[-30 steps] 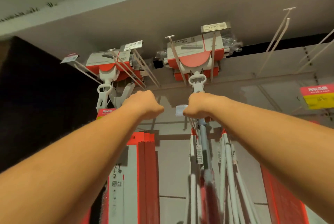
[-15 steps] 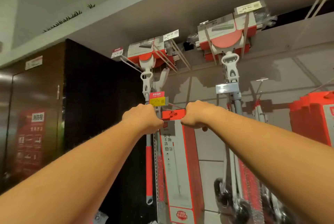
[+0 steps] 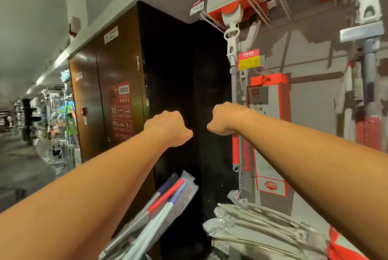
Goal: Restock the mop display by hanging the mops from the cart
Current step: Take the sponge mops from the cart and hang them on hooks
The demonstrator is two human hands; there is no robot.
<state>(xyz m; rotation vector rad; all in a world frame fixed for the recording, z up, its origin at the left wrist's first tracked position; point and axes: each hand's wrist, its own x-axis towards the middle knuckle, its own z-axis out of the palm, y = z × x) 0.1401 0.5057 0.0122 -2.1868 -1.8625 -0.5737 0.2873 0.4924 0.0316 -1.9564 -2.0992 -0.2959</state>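
My left hand (image 3: 168, 127) and my right hand (image 3: 224, 119) are held out side by side as fists, fingers curled away from me, with nothing showing in either. Below them lie bagged mops with red and blue poles (image 3: 168, 199) and a pile of white bagged mops (image 3: 262, 224). On the display to the right a mop with a grey and red pole (image 3: 233, 83) hangs from a hook just behind my right hand. A red boxed mop (image 3: 268, 134) hangs beside it, and another grey-poled mop (image 3: 369, 66) hangs at the far right.
A dark cabinet side (image 3: 178, 81) stands straight ahead, with brown doors bearing a red notice (image 3: 120, 108) to its left. Bare wire hooks (image 3: 256, 8) jut out overhead. An aisle with goods racks (image 3: 58, 117) runs off to the left.
My view has swung left and down from the hanging mops, so the bagged mops below have come into sight. Both hands came down from the hooks; my right hand let go of the grey pole.
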